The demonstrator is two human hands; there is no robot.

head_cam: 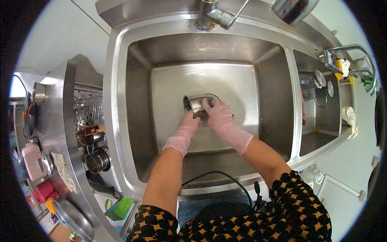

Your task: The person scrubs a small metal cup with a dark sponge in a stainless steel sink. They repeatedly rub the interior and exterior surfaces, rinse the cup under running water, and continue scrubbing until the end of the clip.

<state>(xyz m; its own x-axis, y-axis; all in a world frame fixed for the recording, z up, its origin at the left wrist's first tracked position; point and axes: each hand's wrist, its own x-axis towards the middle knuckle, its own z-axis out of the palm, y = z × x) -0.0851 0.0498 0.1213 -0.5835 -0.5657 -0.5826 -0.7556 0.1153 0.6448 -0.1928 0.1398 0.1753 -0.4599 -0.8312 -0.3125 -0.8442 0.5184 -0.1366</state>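
Observation:
A shiny metal cylindrical vessel lies tilted on its side over the floor of a large stainless steel sink basin, its opening facing left. My left hand, in a thin pink glove, grips the rim from below. My right hand, gloved the same way, holds the other end, fingers bent over its side. Part of a thin curved rim or handle shows behind the right fingers; the hands hide the rest of that end.
A faucet stands at the basin's far edge. On the right, a smaller basin holds metal items beneath a curved faucet. Left is a steel counter with a cloth and metal lid. A black cable crosses the near edge.

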